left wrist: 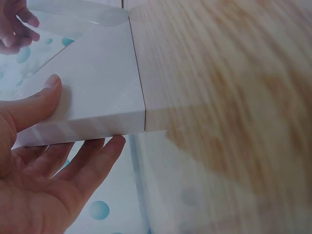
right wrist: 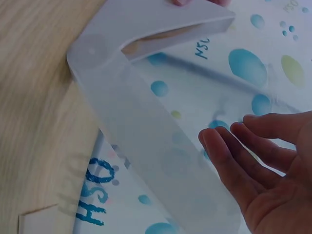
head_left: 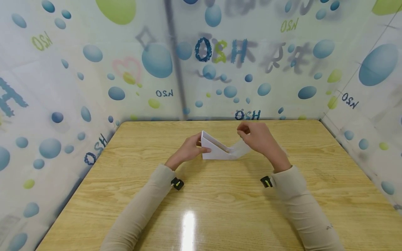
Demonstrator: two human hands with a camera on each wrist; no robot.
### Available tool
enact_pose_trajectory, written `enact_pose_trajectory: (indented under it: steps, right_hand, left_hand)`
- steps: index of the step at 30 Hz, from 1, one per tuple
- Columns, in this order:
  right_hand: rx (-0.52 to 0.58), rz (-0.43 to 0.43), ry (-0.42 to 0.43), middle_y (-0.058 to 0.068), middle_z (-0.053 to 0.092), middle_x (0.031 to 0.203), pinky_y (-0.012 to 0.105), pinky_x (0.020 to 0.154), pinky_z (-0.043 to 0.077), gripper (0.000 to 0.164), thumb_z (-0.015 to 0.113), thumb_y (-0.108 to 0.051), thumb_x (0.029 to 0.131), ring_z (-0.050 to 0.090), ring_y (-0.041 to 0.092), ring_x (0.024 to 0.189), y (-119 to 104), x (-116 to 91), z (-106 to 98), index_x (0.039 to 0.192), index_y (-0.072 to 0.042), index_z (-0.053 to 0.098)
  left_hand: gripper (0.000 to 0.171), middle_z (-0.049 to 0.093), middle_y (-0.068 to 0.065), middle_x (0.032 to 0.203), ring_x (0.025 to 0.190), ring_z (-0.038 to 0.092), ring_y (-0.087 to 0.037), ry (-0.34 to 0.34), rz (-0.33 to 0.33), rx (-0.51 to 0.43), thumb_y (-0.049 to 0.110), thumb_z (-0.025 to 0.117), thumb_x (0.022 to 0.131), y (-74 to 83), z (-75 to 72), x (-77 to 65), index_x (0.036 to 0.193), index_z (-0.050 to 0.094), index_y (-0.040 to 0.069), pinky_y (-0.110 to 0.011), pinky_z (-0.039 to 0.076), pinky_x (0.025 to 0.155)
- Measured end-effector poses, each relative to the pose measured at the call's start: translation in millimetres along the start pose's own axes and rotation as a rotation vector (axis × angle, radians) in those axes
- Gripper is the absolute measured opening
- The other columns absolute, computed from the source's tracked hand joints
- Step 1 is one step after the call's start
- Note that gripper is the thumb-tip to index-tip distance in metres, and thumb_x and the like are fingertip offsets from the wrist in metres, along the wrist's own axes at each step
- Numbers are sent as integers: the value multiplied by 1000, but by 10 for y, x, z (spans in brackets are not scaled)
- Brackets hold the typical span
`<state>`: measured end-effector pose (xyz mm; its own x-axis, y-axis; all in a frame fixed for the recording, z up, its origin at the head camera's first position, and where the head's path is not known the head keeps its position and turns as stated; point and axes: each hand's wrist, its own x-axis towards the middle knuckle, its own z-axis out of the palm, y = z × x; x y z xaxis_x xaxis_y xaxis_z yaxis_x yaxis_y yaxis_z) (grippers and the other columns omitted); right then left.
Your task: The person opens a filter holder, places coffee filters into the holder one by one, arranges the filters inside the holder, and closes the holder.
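Note:
A white wedge-shaped holder (head_left: 215,151), hollow along its sloping top, stands on the table. A translucent flap (right wrist: 151,131) joins its low end at a round pivot and slants upward to the right. My left hand (head_left: 190,148) grips the tall end; in the left wrist view, the thumb lies on the flat side and the fingers rest against the narrow back face. By the flap's raised end is my right hand (head_left: 257,136), its fingers loosely bent. The right wrist view shows nothing between those fingers (right wrist: 219,151); whether they touch the flap I cannot tell.
The wood-grain table (head_left: 220,209) reaches back to a patterned curtain-like wall (head_left: 267,80), with similar walls at both sides. Small black devices are fixed near the left cuff (head_left: 177,183) and the right cuff (head_left: 266,181).

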<state>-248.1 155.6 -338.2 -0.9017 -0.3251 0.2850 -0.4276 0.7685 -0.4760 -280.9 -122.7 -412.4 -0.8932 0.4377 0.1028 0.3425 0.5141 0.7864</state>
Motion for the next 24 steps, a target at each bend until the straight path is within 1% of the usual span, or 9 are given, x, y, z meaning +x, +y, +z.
enact_pose_trajectory:
  steps: [2, 7, 12, 16, 24]
  right_hand:
    - [22, 8, 25, 15, 76, 103, 49, 84, 57, 20, 61, -16, 104, 72, 30, 93, 30, -17, -65, 114, -3, 72]
    - [118, 50, 90, 19, 75, 105, 48, 79, 60, 21, 59, -16, 105, 75, 32, 89, 107, -65, -251, 115, -2, 71]
    - [165, 100, 111, 21, 73, 109, 50, 84, 61, 24, 57, -20, 107, 75, 35, 95, 216, -98, -393, 118, -2, 69]
    - [172, 132, 119, 23, 74, 110, 48, 85, 61, 27, 57, -23, 107, 75, 36, 96, 326, -128, -463, 119, -2, 69]
    - [157, 194, 121, 25, 72, 111, 36, 77, 61, 30, 56, -23, 107, 75, 38, 96, 539, -155, -537, 121, 0, 68]
  left_hand:
    - [43, 70, -14, 127, 111, 71, -33, 0, -2, -1, 10, 76, 94, 1, 1, 2, 133, 60, 7, -45, 58, 95]
    - [44, 69, -14, 128, 111, 71, -32, -1, -11, -1, 10, 76, 94, -1, 2, 6, 134, 60, 8, -44, 58, 95]
    - [43, 70, -14, 127, 110, 71, -33, 4, -17, 2, 10, 77, 93, -9, 3, 14, 133, 60, 7, -44, 58, 94]
    - [43, 70, -14, 127, 110, 71, -32, 3, -14, 7, 11, 77, 94, -7, 2, 9, 133, 60, 7, -44, 58, 94]
    - [43, 70, -14, 127, 110, 71, -31, 1, -18, 4, 11, 76, 94, -19, 5, 4, 134, 60, 7, -44, 58, 94]
